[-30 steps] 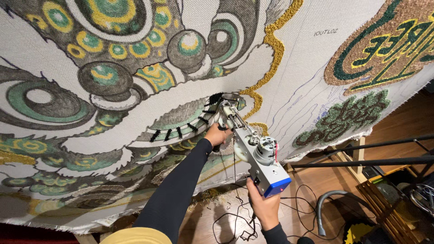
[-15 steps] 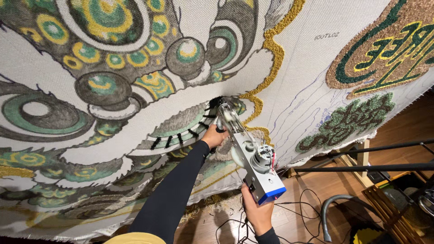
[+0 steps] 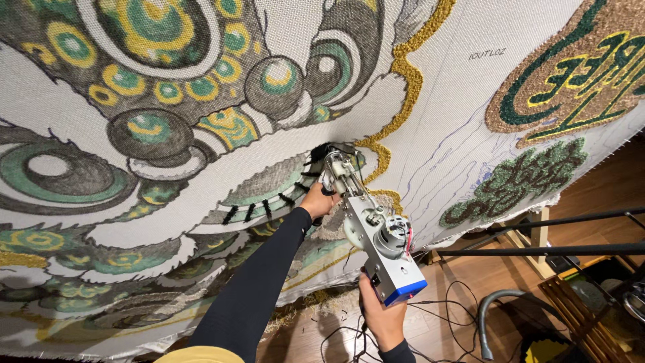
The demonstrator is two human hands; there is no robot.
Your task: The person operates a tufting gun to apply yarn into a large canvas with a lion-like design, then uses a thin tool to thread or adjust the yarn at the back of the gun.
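both hands clenched on the tufting gun (image 3: 373, 232): left hand (image 3: 319, 200) near its tip, right hand (image 3: 381, 316) at the grip

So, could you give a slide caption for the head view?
Both hands press a tufting gun against a stretched patterned cloth, left hand near its tip, right hand below.

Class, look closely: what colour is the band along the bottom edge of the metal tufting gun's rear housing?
Bright blue, on the silver tufting gun above the right hand; the head view shows it.
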